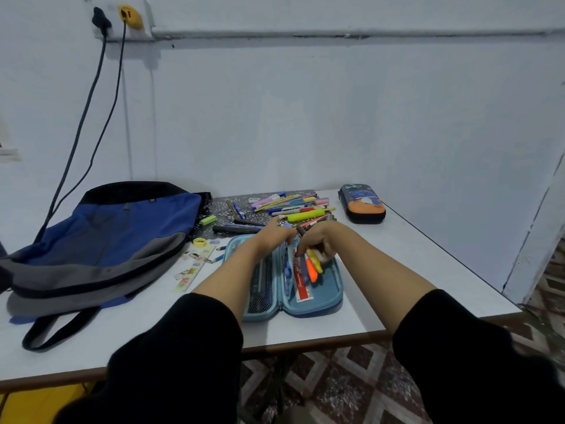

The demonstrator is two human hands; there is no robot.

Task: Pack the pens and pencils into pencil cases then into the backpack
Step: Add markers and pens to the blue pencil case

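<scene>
- Table: white, and everything sits on its far left and middle. The open case is near the front edge, so a hard push could slide it toward the drop.
- Backpack: blue and grey, lying flat at the left. I can't see whether it is unzipped, and nothing is packed into it yet.
- Open pencil case: light blue, spread flat in two halves.
  - The left half is a mesh pocket with something pale inside.
  - The right half holds a red-and-white pen and blue pens by the spine.
  - Overfilling it looks likely to stop the zip closing.
- Second pencil case: dark with orange print, closed, far right. Its contents are unseen.
- Loose pens and pencils: heaped on a patterned mat beyond the open case, still to pack. The round barrels may roll.
- Right hand: closed around a bunch of highlighters, yellow and orange, angled down into the right half. If they are let go together, some could spill over the rim.
- Left hand: its fingers are bent at the case's spine. Whether it grips anything, I can't tell.
</scene>
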